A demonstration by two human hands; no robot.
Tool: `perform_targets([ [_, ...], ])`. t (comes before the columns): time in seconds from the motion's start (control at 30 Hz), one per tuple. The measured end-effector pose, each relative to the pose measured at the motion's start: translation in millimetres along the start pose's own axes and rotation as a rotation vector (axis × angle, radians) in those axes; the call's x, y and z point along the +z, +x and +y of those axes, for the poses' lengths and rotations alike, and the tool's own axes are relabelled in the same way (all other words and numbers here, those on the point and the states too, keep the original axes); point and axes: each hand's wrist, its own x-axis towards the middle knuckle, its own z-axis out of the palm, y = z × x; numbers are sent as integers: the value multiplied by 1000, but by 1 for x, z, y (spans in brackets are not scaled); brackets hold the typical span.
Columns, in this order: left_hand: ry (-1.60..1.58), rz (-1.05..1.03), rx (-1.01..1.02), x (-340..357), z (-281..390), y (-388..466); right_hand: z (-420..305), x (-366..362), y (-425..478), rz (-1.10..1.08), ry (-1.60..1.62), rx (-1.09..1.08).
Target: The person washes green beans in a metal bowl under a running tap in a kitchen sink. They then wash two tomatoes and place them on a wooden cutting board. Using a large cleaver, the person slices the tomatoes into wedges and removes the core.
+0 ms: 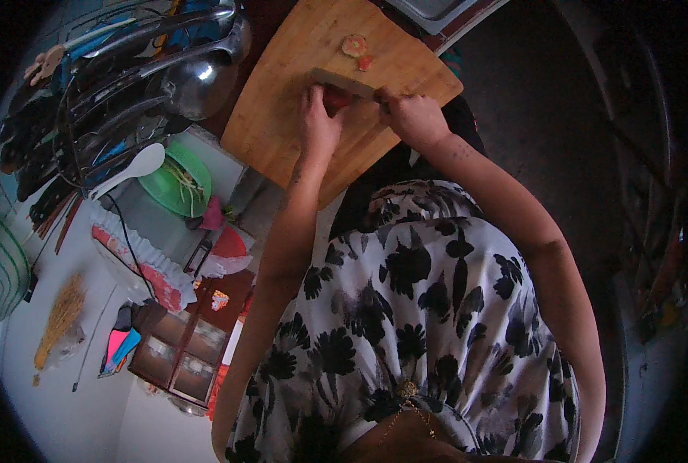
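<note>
A wooden cutting board (269,110) lies before me. My left hand (319,121) grips a red, roundish piece of produce (336,100), perhaps a tomato, on the board. In my right hand (418,117) is the dark handle of a kitchen knife (344,83), whose broad blade runs along the far side of the red piece. Whether the blade's edge has entered it cannot be told. Beyond the blade lie a pale round slice with a reddish middle (354,45) and a small red scrap (365,63).
Left of the board hang metal ladles (199,87) and other dark-handled utensils. Nearby are a white spoon (141,165) and a green plastic basket (176,179) holding thin stalks. A metal sink or tray edge (436,14) borders the board's far right.
</note>
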Motion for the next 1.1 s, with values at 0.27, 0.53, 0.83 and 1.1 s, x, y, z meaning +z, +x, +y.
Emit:
perform_targets([
  [0.27,-51,-5,-68,-2,11,-10,21,16,-22,180,333,129],
  [0.53,-248,78,-110,10,-3,1,4,3,-38,192,131,-169],
  [0.83,-255,123,-147,12,-8,-5,-1,6,-29,241,122,-136],
  [1.1,-174,158,-129,15,-13,-3,-2,1,-29,171,120,-105],
])
